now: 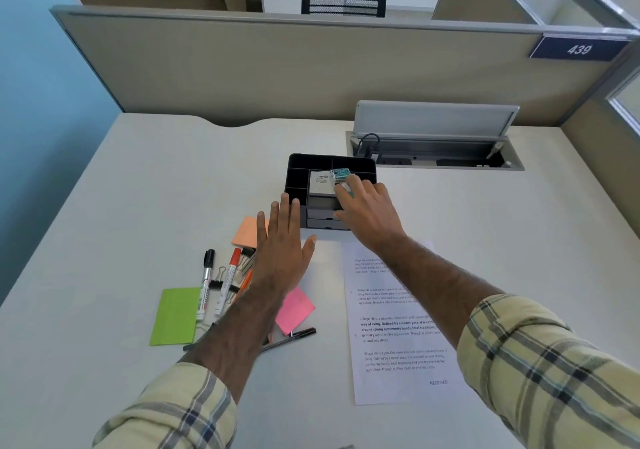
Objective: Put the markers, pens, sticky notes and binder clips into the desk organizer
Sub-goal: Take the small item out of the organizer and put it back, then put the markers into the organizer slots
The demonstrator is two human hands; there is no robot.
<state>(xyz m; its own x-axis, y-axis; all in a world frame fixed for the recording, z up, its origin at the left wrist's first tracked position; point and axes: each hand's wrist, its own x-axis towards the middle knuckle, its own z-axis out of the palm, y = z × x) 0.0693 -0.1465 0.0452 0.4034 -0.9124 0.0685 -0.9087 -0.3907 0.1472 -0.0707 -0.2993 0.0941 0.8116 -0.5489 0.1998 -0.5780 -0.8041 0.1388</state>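
Desk [173, 178], white, w/ black organizer [298, 185] at centre, approx 12 o'clock from the person. Organizer: several open compartments on top, small drawers in front; a grey box marked "camlin" [320, 183] lies in the middle compartment. Right hand [369, 211] reaches over organizer's right side, fingertips closed on a small teal-and-white packet [341, 173] held just above the box; what the packet contains can't be told. Left hand [282, 251] flat, fingers spread wide, holding nothing, hovering at organizer's 7 o'clock, over the loose items. Loose items, all on desk at 7–8 o'clock of organizer: orange sticky notes [246, 235], green sticky notes [176, 317], pink sticky notes [294, 310], black marker [206, 285], red marker [228, 278], binder clips [219, 277], orange pen [246, 282] partly under the wrist, dark pen [294, 337]. Printed sheet [391, 344] at 5 o'clock, under right forearm. Open cable hatch [436, 150] at 2 o'clock.
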